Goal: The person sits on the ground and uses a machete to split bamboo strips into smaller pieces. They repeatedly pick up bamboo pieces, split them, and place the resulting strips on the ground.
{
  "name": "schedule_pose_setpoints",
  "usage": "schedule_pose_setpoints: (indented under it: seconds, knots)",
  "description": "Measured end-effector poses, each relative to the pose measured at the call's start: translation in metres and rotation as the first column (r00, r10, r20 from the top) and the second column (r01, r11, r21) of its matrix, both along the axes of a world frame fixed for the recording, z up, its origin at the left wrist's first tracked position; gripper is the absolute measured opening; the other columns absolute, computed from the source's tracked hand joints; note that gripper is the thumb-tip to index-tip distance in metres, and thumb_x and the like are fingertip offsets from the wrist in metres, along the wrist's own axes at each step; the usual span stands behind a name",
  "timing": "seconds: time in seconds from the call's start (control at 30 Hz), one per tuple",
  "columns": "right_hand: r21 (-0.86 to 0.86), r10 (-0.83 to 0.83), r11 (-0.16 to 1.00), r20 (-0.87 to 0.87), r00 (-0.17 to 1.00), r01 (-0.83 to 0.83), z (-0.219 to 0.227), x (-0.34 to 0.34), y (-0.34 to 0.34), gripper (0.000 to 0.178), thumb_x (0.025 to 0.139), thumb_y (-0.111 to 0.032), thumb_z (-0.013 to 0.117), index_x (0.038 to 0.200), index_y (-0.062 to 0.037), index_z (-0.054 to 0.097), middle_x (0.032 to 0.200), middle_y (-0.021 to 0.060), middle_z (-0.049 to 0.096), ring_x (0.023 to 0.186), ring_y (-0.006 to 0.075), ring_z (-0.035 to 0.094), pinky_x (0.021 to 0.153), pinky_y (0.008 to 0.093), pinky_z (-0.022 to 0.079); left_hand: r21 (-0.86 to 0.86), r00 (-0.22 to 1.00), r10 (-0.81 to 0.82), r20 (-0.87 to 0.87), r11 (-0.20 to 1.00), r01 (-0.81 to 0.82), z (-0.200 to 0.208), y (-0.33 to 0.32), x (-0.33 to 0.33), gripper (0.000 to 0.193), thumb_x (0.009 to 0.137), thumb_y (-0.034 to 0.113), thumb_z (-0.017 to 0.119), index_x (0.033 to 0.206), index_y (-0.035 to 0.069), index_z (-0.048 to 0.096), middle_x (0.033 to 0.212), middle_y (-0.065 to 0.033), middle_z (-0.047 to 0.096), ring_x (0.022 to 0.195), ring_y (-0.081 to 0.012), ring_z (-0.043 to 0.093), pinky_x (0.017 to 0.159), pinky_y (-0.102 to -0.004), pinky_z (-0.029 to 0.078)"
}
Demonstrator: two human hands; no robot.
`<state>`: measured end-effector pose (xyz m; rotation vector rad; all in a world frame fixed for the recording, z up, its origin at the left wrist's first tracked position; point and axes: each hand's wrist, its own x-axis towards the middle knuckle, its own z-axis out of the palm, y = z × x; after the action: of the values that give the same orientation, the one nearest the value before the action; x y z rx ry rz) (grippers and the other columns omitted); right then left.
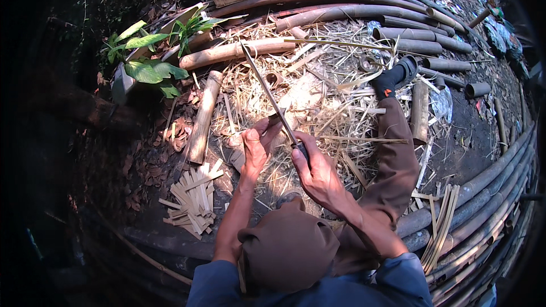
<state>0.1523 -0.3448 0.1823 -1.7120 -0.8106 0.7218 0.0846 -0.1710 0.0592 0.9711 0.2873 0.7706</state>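
Bare ground (pixel 472 136) strewn with shavings and ringed by bamboo poles (pixel 341 11) lies under us. We judge the splitting well underway: cut slats (pixel 193 199) are stacked at left, more bamboo waits. Our right hand (pixel 315 173) has its grip closed on a long thin blade (pixel 267 91); our left hand (pixel 256 145) pinches a small bamboo piece (pixel 274 118) against it, between our knees.

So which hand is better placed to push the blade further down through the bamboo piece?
Probably the right hand: it already grips the long knife at its handle. The left hand holds the small bamboo piece against the blade, so it is better placed to steady it.
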Motion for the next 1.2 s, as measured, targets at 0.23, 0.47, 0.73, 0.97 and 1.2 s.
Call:
schedule_pose_setpoints:
  seconds: [0.23,0.47,0.73,0.97,1.2]
  knots:
    - [0.257,-0.130,0.965,0.263,0.956,0.060,-0.019,0.014,0.008,0.035,0.098,-0.020,0.050,0.130,-0.0071,0.043,0.068,0.0166,0.059,0.062,0.0316,0.064,0.057,0.0397,0.047,0.464,0.964,0.129,-0.233,0.886,-0.007,0.042,-0.005,0.021,0.057,0.099,0.044,0.048,0.114,-0.009,0.061,0.097,-0.0131,0.067,0.090,-0.0201,0.064,0.084,-0.0316,0.051]
    - [0.017,-0.032,0.999,0.147,0.989,0.030,-0.041,0.028,0.015,0.029,0.100,-0.028,0.047,0.120,-0.0071,0.045,0.063,0.0157,0.056,0.054,0.0331,0.060,0.051,0.0425,0.045,0.793,0.739,0.421,-0.526,0.557,0.247,0.064,0.015,-0.009,0.034,0.089,0.015,0.060,0.114,-0.006,0.057,0.103,-0.0247,0.065,0.093,-0.0324,0.065,0.083,-0.0374,0.050]
    - [-0.064,0.018,0.998,-0.061,0.998,-0.022,-0.040,0.064,0.019,0.038,0.079,-0.021,0.059,0.112,-0.0017,0.058,0.079,0.0140,0.063,0.072,0.0226,0.062,0.069,0.0371,0.049,0.876,0.828,0.361,-0.429,0.389,0.284,0.104,0.012,0.042,0.014,0.091,0.007,0.057,0.100,-0.003,0.057,0.082,-0.0199,0.060,0.074,-0.0314,0.060,0.067,-0.0392,0.046]
    - [-0.216,-0.039,0.956,0.574,0.818,0.197,-0.071,0.139,0.025,0.019,0.084,-0.014,0.057,0.100,-0.0066,0.050,0.071,0.0180,0.063,0.066,0.0382,0.064,0.059,0.0511,0.048,0.859,0.828,0.341,-0.445,0.424,0.287,0.122,0.027,0.062,0.021,0.093,0.015,0.061,0.083,-0.003,0.055,0.064,-0.0120,0.050,0.058,-0.0154,0.042,0.053,-0.0324,0.037]
    - [-0.350,0.059,0.935,-0.018,0.998,-0.061,-0.169,0.110,-0.007,0.032,0.081,-0.025,0.061,0.103,-0.0026,0.061,0.069,0.0131,0.060,0.063,0.0225,0.059,0.058,0.0377,0.047,0.868,0.799,0.497,-0.338,0.492,0.061,0.088,0.057,0.047,0.018,0.092,0.016,0.063,0.098,-0.001,0.062,0.077,-0.0095,0.065,0.068,-0.0151,0.059,0.064,-0.0300,0.047]
